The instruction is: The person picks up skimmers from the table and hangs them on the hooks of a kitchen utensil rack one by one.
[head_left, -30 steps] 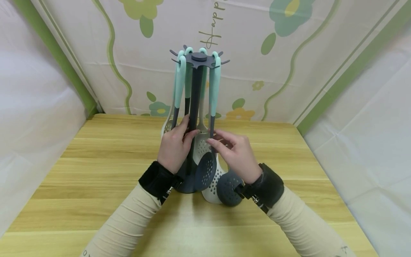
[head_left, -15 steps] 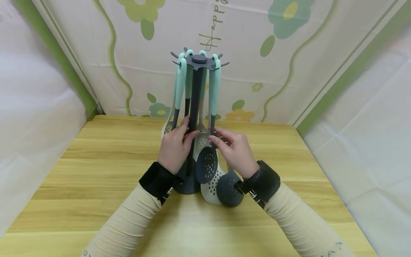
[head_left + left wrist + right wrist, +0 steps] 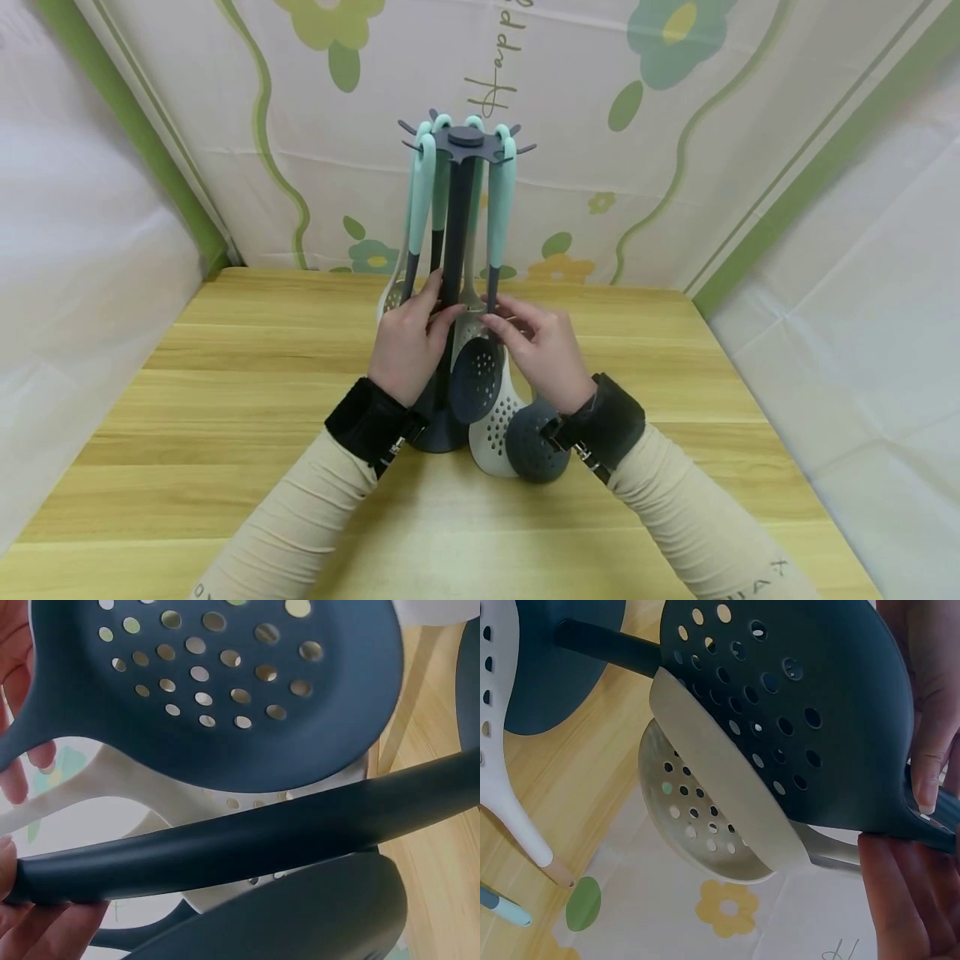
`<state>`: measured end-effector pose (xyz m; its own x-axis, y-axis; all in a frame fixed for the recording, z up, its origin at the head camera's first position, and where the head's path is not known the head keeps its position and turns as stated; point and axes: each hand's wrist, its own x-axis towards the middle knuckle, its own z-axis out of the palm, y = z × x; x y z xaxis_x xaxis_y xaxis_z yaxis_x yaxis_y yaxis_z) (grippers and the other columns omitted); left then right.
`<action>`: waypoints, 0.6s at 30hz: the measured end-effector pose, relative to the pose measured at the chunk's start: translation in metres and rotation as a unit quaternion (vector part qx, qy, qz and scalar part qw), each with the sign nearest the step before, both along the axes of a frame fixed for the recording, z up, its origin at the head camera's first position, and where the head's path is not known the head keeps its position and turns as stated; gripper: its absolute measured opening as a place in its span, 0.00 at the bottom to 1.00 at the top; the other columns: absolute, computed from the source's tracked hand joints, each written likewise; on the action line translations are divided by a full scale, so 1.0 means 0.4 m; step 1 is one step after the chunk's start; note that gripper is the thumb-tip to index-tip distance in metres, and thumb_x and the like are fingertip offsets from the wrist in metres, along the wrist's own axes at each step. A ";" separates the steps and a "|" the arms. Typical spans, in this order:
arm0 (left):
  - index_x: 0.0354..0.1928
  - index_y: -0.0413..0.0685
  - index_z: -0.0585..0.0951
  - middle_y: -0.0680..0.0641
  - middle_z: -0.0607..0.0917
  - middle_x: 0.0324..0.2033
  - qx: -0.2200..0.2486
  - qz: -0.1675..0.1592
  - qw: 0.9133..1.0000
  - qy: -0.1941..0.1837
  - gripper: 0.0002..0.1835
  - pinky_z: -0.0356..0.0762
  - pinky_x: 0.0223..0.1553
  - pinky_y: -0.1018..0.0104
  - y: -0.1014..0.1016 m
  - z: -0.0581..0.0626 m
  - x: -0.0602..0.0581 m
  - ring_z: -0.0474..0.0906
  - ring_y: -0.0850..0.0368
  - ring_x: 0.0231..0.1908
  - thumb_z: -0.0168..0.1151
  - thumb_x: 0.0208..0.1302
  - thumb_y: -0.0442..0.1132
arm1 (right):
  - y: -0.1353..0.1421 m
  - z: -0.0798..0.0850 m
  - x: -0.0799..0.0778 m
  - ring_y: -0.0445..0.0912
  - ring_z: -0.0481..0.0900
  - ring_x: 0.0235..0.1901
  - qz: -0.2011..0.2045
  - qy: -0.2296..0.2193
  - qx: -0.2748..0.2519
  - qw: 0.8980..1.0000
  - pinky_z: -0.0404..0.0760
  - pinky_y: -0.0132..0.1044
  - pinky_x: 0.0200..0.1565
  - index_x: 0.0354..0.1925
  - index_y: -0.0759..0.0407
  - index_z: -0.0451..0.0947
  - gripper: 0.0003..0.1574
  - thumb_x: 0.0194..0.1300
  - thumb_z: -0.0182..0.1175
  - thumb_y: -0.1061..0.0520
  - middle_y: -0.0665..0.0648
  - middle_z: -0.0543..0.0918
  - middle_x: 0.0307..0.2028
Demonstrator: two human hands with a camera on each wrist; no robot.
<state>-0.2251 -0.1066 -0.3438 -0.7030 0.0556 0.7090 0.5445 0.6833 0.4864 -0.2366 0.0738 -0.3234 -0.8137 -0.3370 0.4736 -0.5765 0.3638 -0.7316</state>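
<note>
A dark utensil stand (image 3: 459, 221) rises in the middle of the table, its pole gripped by my left hand (image 3: 408, 346). In the left wrist view, the left fingers curl around the pole (image 3: 247, 851). My right hand (image 3: 547, 350) pinches the dark neck of a skimmer (image 3: 477, 382) with a mint handle, which hangs from the stand's hooked top (image 3: 467, 143). Its perforated bowl (image 3: 757, 705) fills much of the right wrist view. Several other mint-handled utensils hang around the pole, including a beige perforated skimmer (image 3: 697, 802) behind the held one.
To the stand's right, a white slotted turner (image 3: 495, 433) and another dark perforated skimmer (image 3: 536, 446) lie on the wooden table (image 3: 247, 467). A flower-print curtain (image 3: 570, 167) stands behind, with white side walls.
The skimmer's bowl has risen slightly and swung left, with my right hand shifting a little left along with it. My left hand keeps its hold on the pole.
</note>
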 end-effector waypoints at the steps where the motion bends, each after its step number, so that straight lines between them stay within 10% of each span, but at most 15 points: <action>1: 0.62 0.33 0.73 0.35 0.87 0.38 -0.001 0.001 1.000 0.001 0.24 0.85 0.40 0.53 0.000 0.000 0.000 0.87 0.43 0.38 0.63 0.68 0.37 | 0.000 0.000 0.000 0.51 0.89 0.34 0.001 0.000 -0.001 1.000 0.87 0.43 0.37 0.53 0.67 0.82 0.16 0.68 0.62 0.63 0.63 0.88 0.37; 18: 0.61 0.34 0.73 0.35 0.87 0.39 -0.002 0.007 1.000 -0.011 0.22 0.86 0.40 0.53 0.001 0.001 -0.001 0.87 0.43 0.39 0.62 0.69 0.37 | 0.000 0.004 -0.002 0.52 0.88 0.40 0.005 -0.054 -0.018 0.998 0.87 0.44 0.42 0.53 0.65 0.82 0.17 0.67 0.64 0.60 0.63 0.88 0.40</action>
<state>-0.2253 -0.1061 -0.3432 -0.7186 0.0483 0.6937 0.5245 0.6927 0.4950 -0.2373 0.0739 -0.3218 -0.8574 -0.3289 0.3958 -0.4971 0.3304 -0.8023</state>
